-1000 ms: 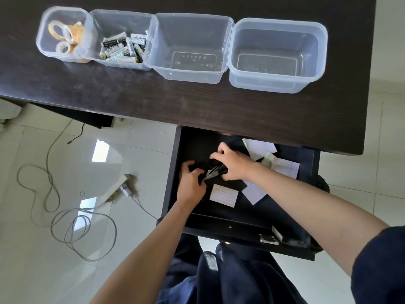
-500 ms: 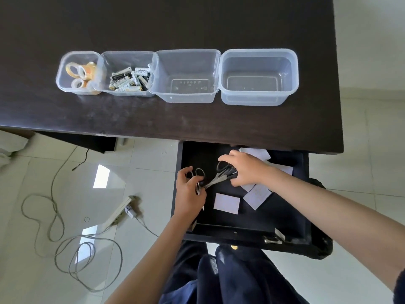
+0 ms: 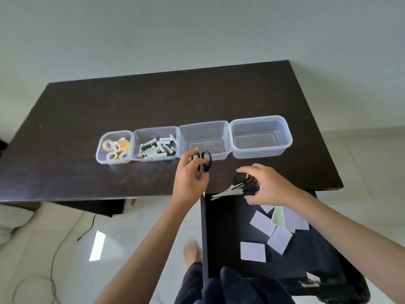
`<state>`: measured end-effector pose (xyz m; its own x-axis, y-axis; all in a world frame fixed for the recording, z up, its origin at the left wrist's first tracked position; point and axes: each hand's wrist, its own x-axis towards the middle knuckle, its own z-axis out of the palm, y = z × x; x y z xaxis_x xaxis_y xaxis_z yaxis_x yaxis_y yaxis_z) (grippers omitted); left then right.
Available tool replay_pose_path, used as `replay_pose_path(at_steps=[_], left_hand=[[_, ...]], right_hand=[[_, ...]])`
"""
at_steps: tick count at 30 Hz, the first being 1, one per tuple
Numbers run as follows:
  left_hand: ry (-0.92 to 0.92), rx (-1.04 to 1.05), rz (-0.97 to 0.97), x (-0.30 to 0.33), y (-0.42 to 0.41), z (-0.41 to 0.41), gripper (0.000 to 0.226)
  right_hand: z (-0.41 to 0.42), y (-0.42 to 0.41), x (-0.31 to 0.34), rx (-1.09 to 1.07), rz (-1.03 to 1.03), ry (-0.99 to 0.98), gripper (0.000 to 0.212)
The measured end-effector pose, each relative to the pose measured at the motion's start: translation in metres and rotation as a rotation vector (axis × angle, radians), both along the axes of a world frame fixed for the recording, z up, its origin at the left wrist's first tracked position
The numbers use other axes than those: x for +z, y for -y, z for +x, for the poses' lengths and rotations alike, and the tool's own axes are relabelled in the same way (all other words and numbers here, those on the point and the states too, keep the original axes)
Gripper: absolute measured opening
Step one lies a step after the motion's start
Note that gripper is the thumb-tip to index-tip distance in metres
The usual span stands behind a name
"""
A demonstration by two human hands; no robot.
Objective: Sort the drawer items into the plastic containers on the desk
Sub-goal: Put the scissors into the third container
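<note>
Since the last frame your view has tipped up: the wall now fills the top and the whole dark desk (image 3: 153,110) is in shot, where before you saw only its front part. Both your hands have come up out of the open drawer (image 3: 230,227) and now sit over the desk's front edge, each with its own scissors; before they were low in the drawer over one tangle of them.

The four clear containers have stayed in their row. Far right container (image 3: 262,137) holds nothing I can see, and neither does the third container (image 3: 205,139). Second has batteries (image 3: 156,148), far left has tape rolls (image 3: 115,148). White paper slips (image 3: 269,233) are in the drawer's right half as before.

Left hand (image 3: 189,178): raised, fingers curled round black-handled scissors (image 3: 202,163), handle loops up, just short of the third container's front wall. Blades hidden behind your palm.

Right hand (image 3: 268,186): palm down above the drawer's far end, index stretched forward, the other fingers curled round the black handles of a second pair of scissors (image 3: 237,188), blades pointing left and slightly down. Can't tell whether it's one pair or two.
</note>
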<state>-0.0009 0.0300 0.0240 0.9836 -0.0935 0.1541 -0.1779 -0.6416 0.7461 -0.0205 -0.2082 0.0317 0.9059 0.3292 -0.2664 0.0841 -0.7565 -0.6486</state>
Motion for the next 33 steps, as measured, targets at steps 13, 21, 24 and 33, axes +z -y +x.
replay_pose_path(at_steps=[13, 21, 24, 33], left_hand=[[-0.127, -0.677, 0.464, 0.015, 0.004, 0.181, 0.029], [-0.154, -0.758, 0.423, 0.003, -0.008, 0.183, 0.029], [-0.077, -0.642, 0.269, 0.005, -0.031, 0.180, 0.039], [-0.289, -0.496, 0.292, -0.008, -0.107, 0.160, 0.112]], right_hand=[[0.016, -0.041, 0.017, -0.342, 0.062, 0.108, 0.070], [0.032, -0.061, 0.035, -0.426, 0.050, 0.146, 0.063], [0.051, -0.068, 0.044, -0.418, 0.009, 0.152, 0.064], [0.129, -0.098, 0.036, -0.298, -0.188, 0.064, 0.074]])
